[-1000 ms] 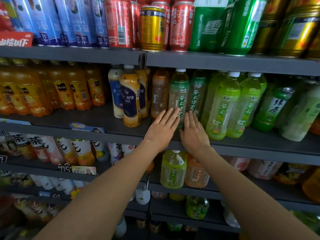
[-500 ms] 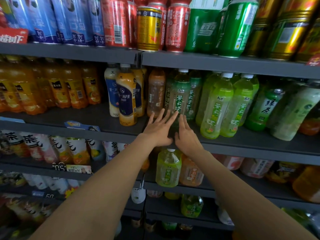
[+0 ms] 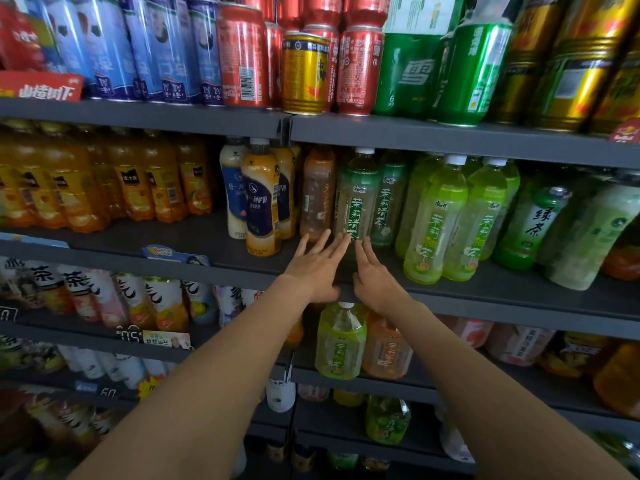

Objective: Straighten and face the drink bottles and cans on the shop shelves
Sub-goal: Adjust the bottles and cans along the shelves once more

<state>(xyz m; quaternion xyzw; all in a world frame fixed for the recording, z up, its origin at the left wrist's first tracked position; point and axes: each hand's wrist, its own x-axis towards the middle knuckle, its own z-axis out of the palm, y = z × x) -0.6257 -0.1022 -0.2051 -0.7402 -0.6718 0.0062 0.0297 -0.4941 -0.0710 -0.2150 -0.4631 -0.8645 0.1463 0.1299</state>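
As both hands ease back toward the shelf (image 3: 450,296) edge, fingers (image 3: 325,242) spread, holding nothing; green tea bottle (image 3: 360,199) just beyond the fingertips, upright, label forward. Seemingly faced; next bottle due.

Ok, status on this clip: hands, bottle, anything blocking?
Left hand and right hand open, fingertips at dark green tea bottle. Bottle upright, label forward. Nothing blocking.
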